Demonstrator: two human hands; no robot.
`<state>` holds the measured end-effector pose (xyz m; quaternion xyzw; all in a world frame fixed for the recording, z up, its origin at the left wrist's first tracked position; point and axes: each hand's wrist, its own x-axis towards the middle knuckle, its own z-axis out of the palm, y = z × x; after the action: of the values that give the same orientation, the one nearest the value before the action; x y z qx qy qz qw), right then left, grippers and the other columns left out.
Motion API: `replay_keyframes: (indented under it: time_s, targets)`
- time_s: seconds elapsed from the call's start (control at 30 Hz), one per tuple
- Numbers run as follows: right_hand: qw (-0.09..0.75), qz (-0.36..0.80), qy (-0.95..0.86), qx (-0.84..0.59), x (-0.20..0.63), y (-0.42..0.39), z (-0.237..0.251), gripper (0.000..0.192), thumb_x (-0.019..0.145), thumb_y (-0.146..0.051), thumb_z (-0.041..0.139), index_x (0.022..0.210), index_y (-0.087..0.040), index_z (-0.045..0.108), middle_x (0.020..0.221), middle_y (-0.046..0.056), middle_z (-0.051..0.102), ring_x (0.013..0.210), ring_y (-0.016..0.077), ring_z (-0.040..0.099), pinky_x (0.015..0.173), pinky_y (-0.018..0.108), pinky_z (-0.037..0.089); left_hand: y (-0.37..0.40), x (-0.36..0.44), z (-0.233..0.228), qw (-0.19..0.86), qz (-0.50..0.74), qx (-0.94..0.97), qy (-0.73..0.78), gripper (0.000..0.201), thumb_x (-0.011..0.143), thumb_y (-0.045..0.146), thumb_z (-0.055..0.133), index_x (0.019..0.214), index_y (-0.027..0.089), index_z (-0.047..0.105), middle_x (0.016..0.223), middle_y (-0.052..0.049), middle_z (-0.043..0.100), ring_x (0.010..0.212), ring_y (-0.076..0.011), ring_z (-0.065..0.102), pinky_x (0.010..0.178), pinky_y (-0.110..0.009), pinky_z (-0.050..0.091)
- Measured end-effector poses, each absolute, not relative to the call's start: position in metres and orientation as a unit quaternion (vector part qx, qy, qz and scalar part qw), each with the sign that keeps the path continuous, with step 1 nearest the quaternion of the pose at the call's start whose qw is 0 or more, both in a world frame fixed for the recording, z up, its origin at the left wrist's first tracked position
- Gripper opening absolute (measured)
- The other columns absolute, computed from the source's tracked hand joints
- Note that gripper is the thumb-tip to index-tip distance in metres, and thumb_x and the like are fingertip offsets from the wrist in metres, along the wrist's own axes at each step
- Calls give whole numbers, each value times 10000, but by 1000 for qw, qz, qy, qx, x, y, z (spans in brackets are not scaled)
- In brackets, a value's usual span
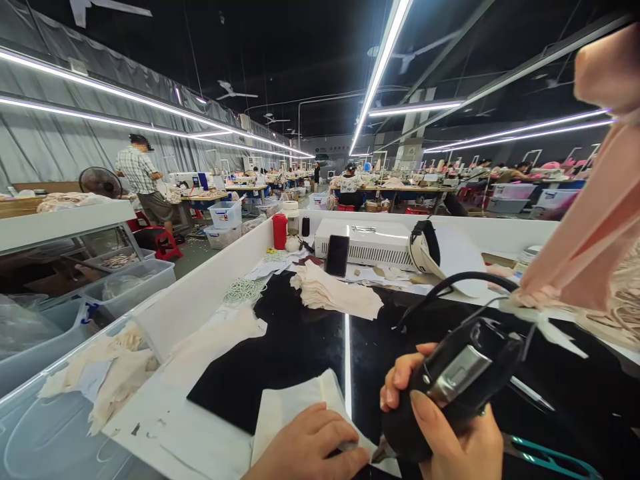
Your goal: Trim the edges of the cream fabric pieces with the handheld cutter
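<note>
My right hand (460, 433) is wrapped round a black corded electric hand tool (463, 370) with a silver plate on its side. The tool tilts down to the left, and its small metal tip meets the edge of a cream fabric piece (293, 407). With bent fingers close together, my left hand (315, 443) presses that fabric onto the black work surface (295, 353), just left of the tip. A small greyish spot shows between thumb and forefinger; I cannot tell what it is. Beyond my hands lies a stack of cream fabric pieces (335, 290).
A teal-handled tool (545, 457) lies right of my right hand. Behind the stack are a phone (337, 255), a white vented box (365, 240) and a red container (280, 231). Pink fabric (570, 220) hangs at right. Clear bins (125, 283) stand left; people work farther back.
</note>
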<state>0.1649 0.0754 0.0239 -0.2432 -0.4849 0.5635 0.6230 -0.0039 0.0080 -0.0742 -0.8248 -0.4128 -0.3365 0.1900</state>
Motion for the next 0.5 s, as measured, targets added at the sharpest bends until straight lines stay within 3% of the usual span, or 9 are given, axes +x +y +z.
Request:
replay_keyframes:
  time_s: [0.5]
  targets:
    - [623,559,-493,-236,165,76,26,384,890,-451,820,1166,-304,598,831,-10,654,642,175,641,609,335,587,4,-4,-67,186,-321,-826,-424,155,1107,227,571,1163,211,714,1022,-27,750,959,-134,733,1082,-296,553]
